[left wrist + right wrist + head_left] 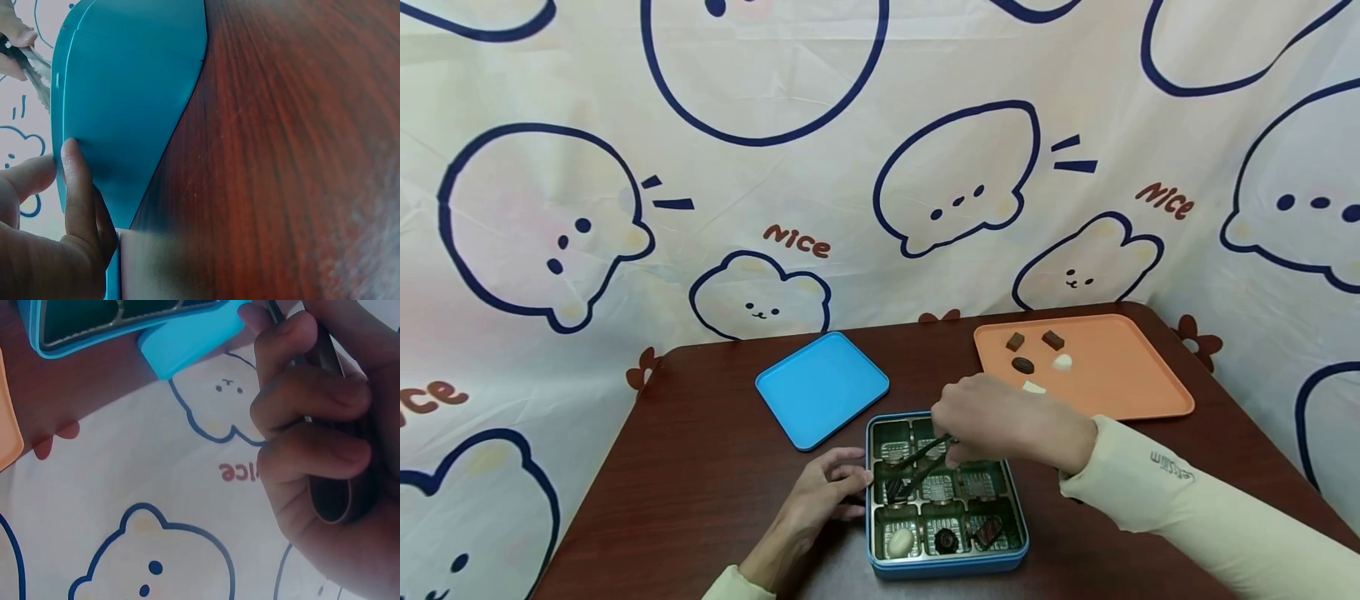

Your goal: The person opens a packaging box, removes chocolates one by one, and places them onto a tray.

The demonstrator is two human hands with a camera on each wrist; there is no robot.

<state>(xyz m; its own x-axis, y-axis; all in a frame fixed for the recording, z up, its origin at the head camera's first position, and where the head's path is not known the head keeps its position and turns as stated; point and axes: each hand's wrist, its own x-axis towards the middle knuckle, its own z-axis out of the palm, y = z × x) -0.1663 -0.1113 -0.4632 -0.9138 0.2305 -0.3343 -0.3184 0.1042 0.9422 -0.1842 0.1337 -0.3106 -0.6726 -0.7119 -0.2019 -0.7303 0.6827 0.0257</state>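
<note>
A blue tin (951, 567) with a gold divided insert stands at the table's front middle. My left hand (823, 496) rests its fingers against the tin's left wall, with the thumb at the rim. In my right hand (981, 421) is a pair of dark-handled tongs (921, 454), fingers curled round the handles in the right wrist view. The tongs' tips reach into the middle-left compartment, at a dark chocolate (895, 490); whether they pinch it I cannot tell. Along the front row sit a white egg-shaped chocolate (900, 543), a round dark chocolate (946, 541) and a brown one (987, 532).
An orange tray (1135, 379) at the right back bears several brown, dark and white chocolates, one partly hidden behind my right hand. A bare blue tray (822, 387) lies behind the tin to the left. Printed cloth hangs around the brown table (700, 450).
</note>
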